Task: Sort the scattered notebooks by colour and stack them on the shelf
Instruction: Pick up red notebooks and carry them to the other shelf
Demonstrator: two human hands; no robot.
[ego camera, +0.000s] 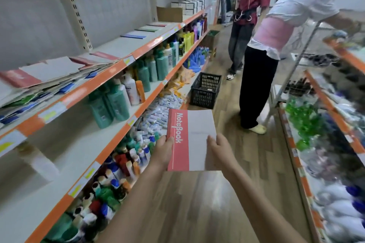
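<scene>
A red-and-white notebook (190, 136) with "NoteBook" printed on its red strip is held flat over the aisle floor by both hands. My left hand (165, 153) grips its near left corner, thumb on the red strip. My right hand (220, 151) grips the near right edge, thumb on the white cover. On the upper shelf (110, 70) to the left lies a messy pile of scattered notebooks (49, 81), red, blue and green. Farther along the same shelf lie a blue notebook stack (133, 36), a green one (148, 29) and a red one (158, 24).
Lower shelves on the left hold bottles (116, 100) and tubes. A black plastic crate (205, 89) stands on the wooden floor ahead. Two people (264, 61) stand in the aisle beyond it, by a step ladder (292, 77). Another stocked shelf (325, 124) runs along the right.
</scene>
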